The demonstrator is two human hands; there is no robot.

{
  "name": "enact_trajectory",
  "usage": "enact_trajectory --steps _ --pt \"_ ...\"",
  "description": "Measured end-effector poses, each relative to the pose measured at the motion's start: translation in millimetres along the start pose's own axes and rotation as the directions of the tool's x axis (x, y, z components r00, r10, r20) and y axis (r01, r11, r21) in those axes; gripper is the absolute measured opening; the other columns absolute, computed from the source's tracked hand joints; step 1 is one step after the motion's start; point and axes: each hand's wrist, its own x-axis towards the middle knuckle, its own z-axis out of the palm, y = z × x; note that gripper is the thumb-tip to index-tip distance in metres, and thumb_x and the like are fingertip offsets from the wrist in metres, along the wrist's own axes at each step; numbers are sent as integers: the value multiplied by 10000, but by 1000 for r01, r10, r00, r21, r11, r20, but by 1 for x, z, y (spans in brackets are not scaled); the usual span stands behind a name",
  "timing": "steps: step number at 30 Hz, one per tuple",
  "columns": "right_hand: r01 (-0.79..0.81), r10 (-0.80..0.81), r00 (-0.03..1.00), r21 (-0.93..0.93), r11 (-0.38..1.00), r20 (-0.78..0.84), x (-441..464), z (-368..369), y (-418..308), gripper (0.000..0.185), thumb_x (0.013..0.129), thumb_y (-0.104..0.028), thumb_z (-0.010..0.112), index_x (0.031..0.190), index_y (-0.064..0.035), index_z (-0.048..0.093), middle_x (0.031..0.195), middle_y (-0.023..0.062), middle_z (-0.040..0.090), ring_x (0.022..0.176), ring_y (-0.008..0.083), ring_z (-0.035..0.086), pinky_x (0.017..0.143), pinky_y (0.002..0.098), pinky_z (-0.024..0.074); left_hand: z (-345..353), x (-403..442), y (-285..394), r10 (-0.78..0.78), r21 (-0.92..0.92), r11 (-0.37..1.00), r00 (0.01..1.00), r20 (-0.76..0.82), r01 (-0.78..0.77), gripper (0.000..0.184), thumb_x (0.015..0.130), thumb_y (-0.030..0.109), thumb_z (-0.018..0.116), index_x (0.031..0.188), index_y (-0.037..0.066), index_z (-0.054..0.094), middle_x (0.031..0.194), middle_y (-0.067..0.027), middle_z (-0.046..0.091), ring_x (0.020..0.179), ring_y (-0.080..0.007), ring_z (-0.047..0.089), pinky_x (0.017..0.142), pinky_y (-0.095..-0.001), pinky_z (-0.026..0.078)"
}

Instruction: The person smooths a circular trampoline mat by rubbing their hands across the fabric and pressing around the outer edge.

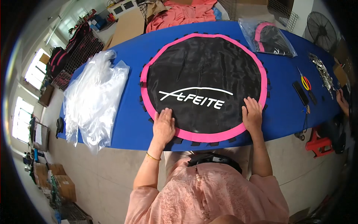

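A round black trampoline mat [205,71] with a pink border and white "FEITE" lettering lies flat on the blue table [126,127]. Short black tabs stick out around its rim. My left hand [164,124] rests open on the mat's lower left border, palm down. On the lower right border lies my right hand [252,114], also open, with its fingers stretched over the black fabric. Neither hand grips anything.
Clear plastic bags [97,99] are piled at the left. A bagged mat [267,39] lies at the back right. Nearer the right end are scissors [306,83], a black case [300,93] and metal pieces [322,72]. Another person's hand [342,101] shows at the right edge.
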Motion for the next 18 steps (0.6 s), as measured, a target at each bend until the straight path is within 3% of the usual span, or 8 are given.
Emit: enact_trajectory --steps 8,12,15,18 --pt "6 -6 1000 -8 1000 12 0 -4 -3 349 1019 -189 609 1329 -46 684 1418 177 651 1388 357 549 1218 529 347 -2 -19 90 249 -224 943 968 -12 -245 465 995 151 606 1418 -38 564 1447 -250 602 1359 -416 556 1199 -551 371" --pt "-14 14 1000 -1 1000 4 0 -2 -4 351 1003 -180 625 1322 -43 685 1413 172 654 1381 352 552 1213 525 349 1 -23 114 341 -253 911 940 20 -325 469 1016 194 591 1422 -40 577 1448 -225 619 1368 -383 567 1215 -531 357" --pt "-5 5 1000 -5 1000 -1 0 -2 -2 362 992 -187 640 1321 -41 679 1411 171 653 1371 355 554 1203 527 355 -2 -22 101 266 -258 934 963 40 -247 455 1019 158 582 1451 14 560 1484 -203 595 1406 -377 536 1223 -544 342" --pt "4 -4 1000 15 1000 -3 0 -4 -2 368 988 -188 648 1322 -35 670 1406 177 652 1365 365 553 1200 532 351 -6 -21 86 212 -235 952 976 53 -194 450 1023 141 570 1451 3 555 1494 -217 582 1415 -383 527 1223 -550 339"
